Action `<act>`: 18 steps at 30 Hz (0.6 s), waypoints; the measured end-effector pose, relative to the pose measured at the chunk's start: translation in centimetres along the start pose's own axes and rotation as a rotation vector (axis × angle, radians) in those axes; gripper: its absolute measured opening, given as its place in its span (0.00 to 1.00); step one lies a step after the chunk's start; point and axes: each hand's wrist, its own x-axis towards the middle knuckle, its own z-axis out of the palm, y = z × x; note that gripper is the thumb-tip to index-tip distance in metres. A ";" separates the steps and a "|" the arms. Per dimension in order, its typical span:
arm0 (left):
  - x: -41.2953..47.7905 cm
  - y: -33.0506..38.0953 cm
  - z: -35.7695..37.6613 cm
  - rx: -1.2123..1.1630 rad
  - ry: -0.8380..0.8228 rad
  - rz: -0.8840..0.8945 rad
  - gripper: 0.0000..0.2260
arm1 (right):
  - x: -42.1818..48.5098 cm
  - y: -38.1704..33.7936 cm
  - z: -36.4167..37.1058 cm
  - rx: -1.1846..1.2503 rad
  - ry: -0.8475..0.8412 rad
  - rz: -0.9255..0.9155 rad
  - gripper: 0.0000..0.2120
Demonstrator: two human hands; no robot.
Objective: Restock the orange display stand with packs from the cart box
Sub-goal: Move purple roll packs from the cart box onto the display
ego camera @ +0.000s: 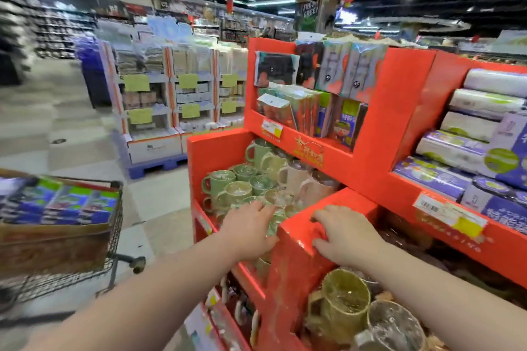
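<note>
while the cart box (51, 239) sits full in the cart (115, 236) off to the left, well apart from both hands, the restocking looks barely begun. the packs (60, 202) fill that box to its rim in three side-by-side rows, and none is in hand. the orange display stand (379, 128) already carries similar blue-and-green shelved packs (342, 122) on its upper shelf (288, 134). the blur hides whether a gap is left there.

the left hand (251, 232) reaches over the green mugs (242, 179) in the lower bin, its grip slack, fingers nearly straight, nothing held. i cannot tell whether it touches the mugs. the right hand (349, 236) rests on top of the orange divider (296, 265) between the mug bins, fingers spread, thumb at the near edge, its grip holding no pack either.

in the box the packs seem to lie stacked nearly flat, long axes running toward the box's far wall, green ends at the far side. on the shelf the packs stand upright, long axis vertical, printed faces turned out to the aisle. i judge that each pack needs lifting from the cart, tipping up on end and turning face-out, and nearly the whole box is left to move.
</note>
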 end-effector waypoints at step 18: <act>-24.9 -29.3 4.8 -0.014 -0.294 -0.431 0.24 | 10.4 -35.0 -2.8 0.206 0.049 -0.276 0.24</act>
